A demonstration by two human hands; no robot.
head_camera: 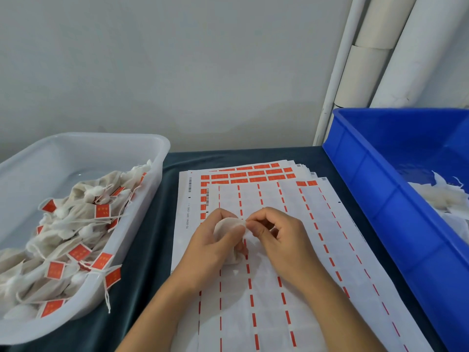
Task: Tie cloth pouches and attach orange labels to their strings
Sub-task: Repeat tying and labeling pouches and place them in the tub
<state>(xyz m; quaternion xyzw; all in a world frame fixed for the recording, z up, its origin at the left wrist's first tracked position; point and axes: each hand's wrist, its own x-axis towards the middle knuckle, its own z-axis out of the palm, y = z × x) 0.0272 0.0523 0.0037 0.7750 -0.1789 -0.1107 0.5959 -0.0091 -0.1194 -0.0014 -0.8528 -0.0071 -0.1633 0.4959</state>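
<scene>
A small white cloth pouch [228, 228] is held in my left hand [210, 246] above the label sheets. My right hand [276, 231] pinches the pouch's gathered top, or its string, with thumb and forefinger right beside the left fingertips. The string itself is too thin to make out. Sheets of orange labels [256, 174] lie stacked on the dark table; the top sheet [269, 301] is mostly peeled, with only orange strips left between blank cells.
A translucent white tub [149, 148] at the left holds several tied pouches with orange labels [102, 210] on their strings. A blue crate [380, 189] at the right holds loose white pouches [441, 196]. White pipes [368, 72] stand against the wall behind.
</scene>
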